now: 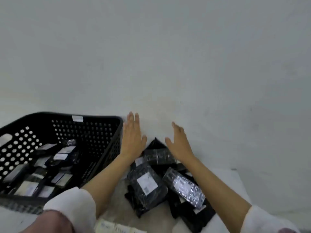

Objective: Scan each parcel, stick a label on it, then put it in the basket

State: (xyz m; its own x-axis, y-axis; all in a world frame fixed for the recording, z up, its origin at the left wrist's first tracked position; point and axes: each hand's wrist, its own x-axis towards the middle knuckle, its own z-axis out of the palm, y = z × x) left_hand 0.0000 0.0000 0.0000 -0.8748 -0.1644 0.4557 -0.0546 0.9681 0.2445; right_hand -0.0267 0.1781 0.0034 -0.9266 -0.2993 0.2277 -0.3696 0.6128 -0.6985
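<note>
Left hand (133, 137): flat and spread, palm down, holding nothing, stretched forward just beside the basket's right wall.
Right hand (179, 142): open, fingers loosely apart, empty, reaching forward past the far end of the pile.
Parcels (148, 184): black bags heaped on the floor between and below both forearms, nearer the person than either hand; some carry white labels.
Basket (107, 158): black, perforated, left of the pile, with labelled parcels inside.
Sleeves (74, 204): white, pushed up both forearms.
Label sheet (116, 228): at the bottom edge, blurred.
</note>
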